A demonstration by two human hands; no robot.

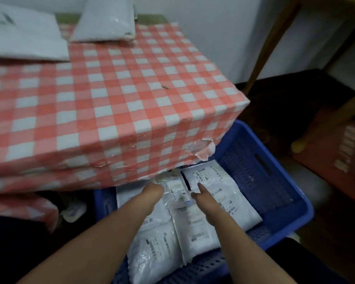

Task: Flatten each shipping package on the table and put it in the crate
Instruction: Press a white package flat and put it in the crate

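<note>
A blue crate point(258, 173) stands on the floor under the near right corner of the table point(111, 99), which has a red-and-white checked cloth. Several white shipping packages point(225, 197) lie flat inside it. Both my arms reach down into the crate. My left hand point(151, 194) has its fingers curled at the left edge of a small clear labelled package point(177, 190) on top of the pile. My right hand point(205, 201) is at that package's right edge, forefinger straight on the white package beside it. Two more white packages point(23, 33) point(107, 19) lie at the table's far left.
The table's edge overhangs the back of the crate, and its cloth is torn at the corner point(203, 149). A red crate point(336, 154) and slanting wooden legs point(271, 42) stand to the right. A crumpled white cloth point(74, 209) lies under the table.
</note>
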